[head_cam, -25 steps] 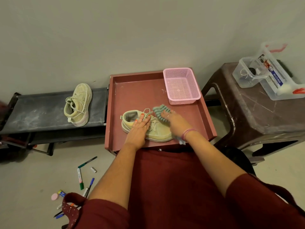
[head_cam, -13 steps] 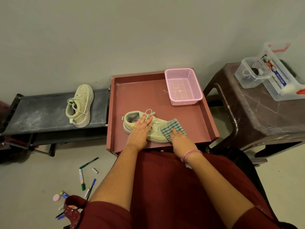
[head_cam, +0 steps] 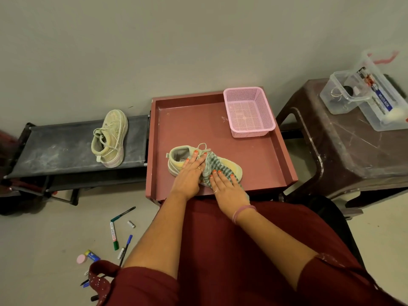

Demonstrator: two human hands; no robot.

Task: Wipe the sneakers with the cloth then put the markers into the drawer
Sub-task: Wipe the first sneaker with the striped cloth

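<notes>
From the head view, the likeliest slip is the sneaker (head_cam: 205, 163) skating toward the near edge of the red drawer (head_cam: 220, 129) and tipping over its low front wall: it already lies close to that edge, and a hard stroke pulled toward the body could carry it off if the left hand (head_cam: 189, 173) eases its hold. That hand lies flat, fingers straight and spread, over the shoe's collar and laces, pinning rather than gripping. The loose laces could also bunch up in the checked cloth (head_cam: 217, 167) and drag the shoe round. The right hand (head_cam: 227, 186) presses the cloth with straight fingers (head_cam: 220, 175) onto the shoe's near side and toe half; the cloth lies under those fingertips and runs up to touch the left hand's fingers. I cannot tell whether the thumb pinches a fold beneath. The second sneaker (head_cam: 110, 139) sits on the dark bench (head_cam: 55, 146), near its right end, unwiped as far as I can judge. The markers (head_cam: 114, 235) lie scattered on the floor by the left knee and could be kicked away. A pink basket (head_cam: 249, 111) fills the drawer's far right corner.
</notes>
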